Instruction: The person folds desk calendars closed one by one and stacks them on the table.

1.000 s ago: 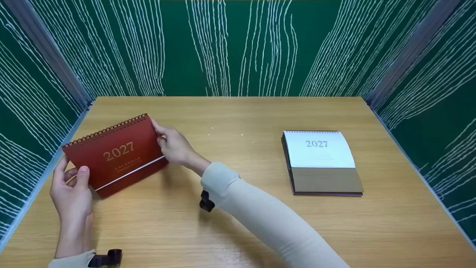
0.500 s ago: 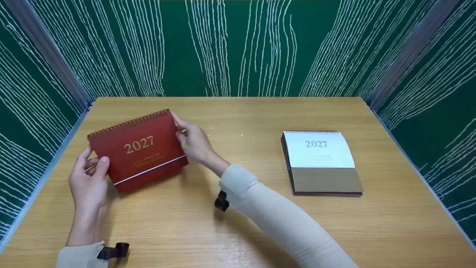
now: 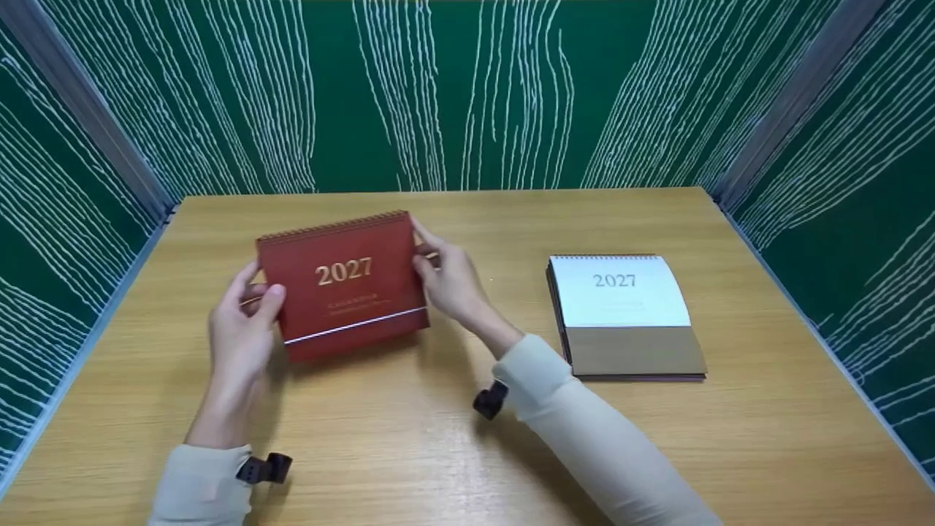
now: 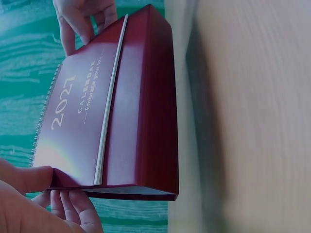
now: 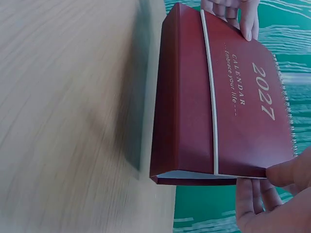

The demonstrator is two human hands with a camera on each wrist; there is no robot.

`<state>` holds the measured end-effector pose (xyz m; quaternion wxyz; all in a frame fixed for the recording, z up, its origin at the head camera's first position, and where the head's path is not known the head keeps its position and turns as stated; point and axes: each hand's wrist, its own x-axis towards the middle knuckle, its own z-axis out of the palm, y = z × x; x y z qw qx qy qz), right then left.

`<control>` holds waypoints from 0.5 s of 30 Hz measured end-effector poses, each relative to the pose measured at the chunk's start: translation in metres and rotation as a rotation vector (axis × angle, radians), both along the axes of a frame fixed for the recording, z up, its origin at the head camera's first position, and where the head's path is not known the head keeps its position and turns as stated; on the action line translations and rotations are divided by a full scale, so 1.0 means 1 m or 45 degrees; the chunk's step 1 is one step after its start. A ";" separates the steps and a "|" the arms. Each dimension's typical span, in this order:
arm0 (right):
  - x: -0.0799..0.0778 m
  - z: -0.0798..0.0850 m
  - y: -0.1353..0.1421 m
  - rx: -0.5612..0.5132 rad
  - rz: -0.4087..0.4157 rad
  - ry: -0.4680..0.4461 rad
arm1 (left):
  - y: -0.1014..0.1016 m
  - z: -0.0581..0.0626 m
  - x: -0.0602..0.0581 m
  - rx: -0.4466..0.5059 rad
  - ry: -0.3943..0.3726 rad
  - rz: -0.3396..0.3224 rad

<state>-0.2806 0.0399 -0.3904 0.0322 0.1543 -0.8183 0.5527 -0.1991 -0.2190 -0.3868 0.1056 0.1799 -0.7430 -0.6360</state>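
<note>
A red desk calendar (image 3: 343,292) with a coil binding along its top and gold "2027" lettering is held off the table between both hands, slightly tilted. At its left edge my left hand (image 3: 245,329) grips it, thumb on the front cover and fingers behind. On the opposite edge my right hand (image 3: 453,281) pinches it in the same way. Both wrist views show the calendar's folded base (image 4: 158,111) apart from the wood surface, with a shadow beneath. To the right, a second calendar (image 3: 621,314) with a white page over a brown lower band lies on the table.
The wooden table (image 3: 394,453) ends at a green wall (image 3: 350,95) with wavy white lines. Similar panels stand at the left and right, joined by grey corner posts (image 3: 803,102).
Both hands have carried the red calendar from the left toward the middle of the table, and its tilt has lessened. The white-paged calendar stays in place.
</note>
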 end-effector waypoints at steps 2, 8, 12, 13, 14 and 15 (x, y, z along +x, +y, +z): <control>0.001 -0.001 0.012 0.012 -0.029 -0.002 | 0.009 0.001 -0.003 0.016 -0.015 -0.036; 0.003 0.002 0.048 0.007 -0.095 -0.017 | 0.037 0.004 -0.013 0.043 0.001 -0.154; 0.006 0.006 0.072 -0.004 -0.082 -0.051 | 0.054 0.004 -0.019 0.060 -0.017 -0.235; 0.006 0.007 0.078 -0.004 -0.077 -0.060 | 0.058 0.003 -0.021 0.067 -0.018 -0.254; 0.006 0.009 0.084 -0.006 -0.072 -0.068 | 0.062 0.003 -0.023 0.076 -0.017 -0.273; 0.007 0.009 0.089 -0.009 -0.073 -0.081 | 0.066 0.002 -0.025 0.078 -0.021 -0.291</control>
